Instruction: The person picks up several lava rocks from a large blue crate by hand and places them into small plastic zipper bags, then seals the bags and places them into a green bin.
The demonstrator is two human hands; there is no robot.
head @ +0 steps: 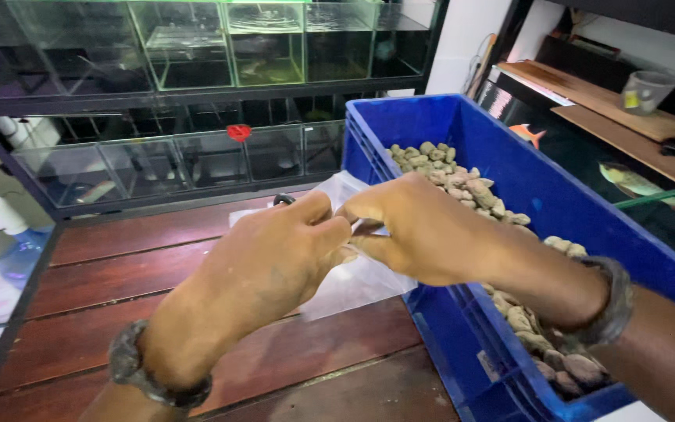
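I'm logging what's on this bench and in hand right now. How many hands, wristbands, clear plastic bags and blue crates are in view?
Hands: 2, the left hand and the right hand
Wristbands: 2, the left wristband and the right wristband
Clear plastic bags: 1, the clear plastic bag, pinched by both hands
Blue crates: 1, the blue crate, holding pebbles too many to count
Total: 6

Soft, even indoor light fills the room, brightest at the upper right. The glass tanks [197,47] catch pale glare. Both hands look slightly blurred, casting faint shadows on the wooden surface [119,273]. Straight edges bow toward the corners.
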